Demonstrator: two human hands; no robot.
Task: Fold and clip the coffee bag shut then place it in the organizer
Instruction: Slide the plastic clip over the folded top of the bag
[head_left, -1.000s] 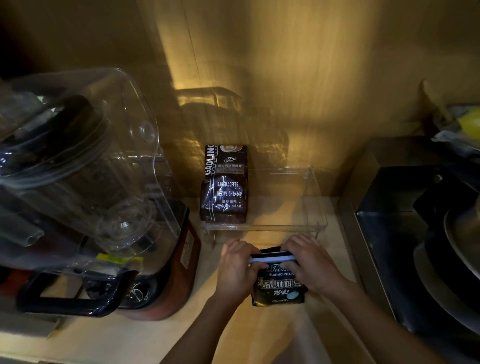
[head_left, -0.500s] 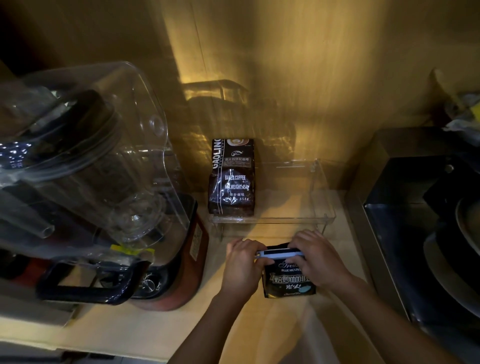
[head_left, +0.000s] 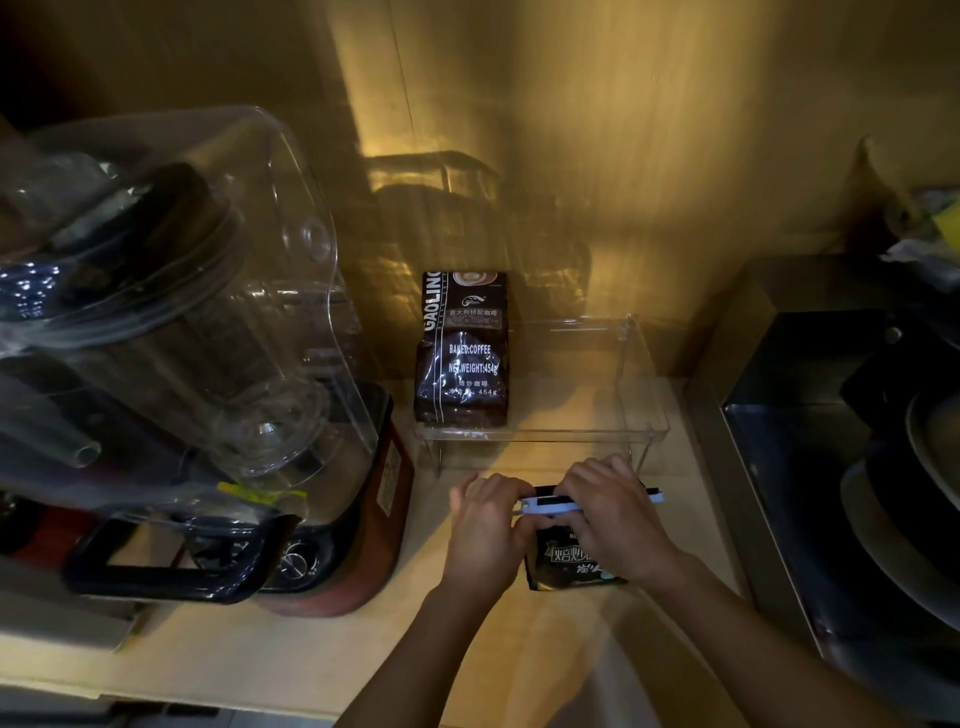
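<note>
A small black coffee bag (head_left: 566, 564) with light lettering lies on the wooden counter, just in front of the clear organizer (head_left: 644, 415). A pale blue sealing clip (head_left: 550, 505) runs across the bag's folded top. My left hand (head_left: 485, 530) pinches the clip's left end and the bag's top corner. My right hand (head_left: 615, 512) presses down over the clip's middle and right part; the clip's right tip (head_left: 655, 496) pokes out past it. Most of the bag's upper half is hidden under my hands.
A larger dark coffee bag (head_left: 462, 348) stands in the organizer's left part; its right part holds nothing. A big blender with a clear cover (head_left: 171, 322) and red base fills the left. A dark stove with a pan (head_left: 883, 467) lies to the right.
The clip has slid to the right along the bag's top, so its right tip now shows beyond my right hand. My right hand covers more of the bag.
</note>
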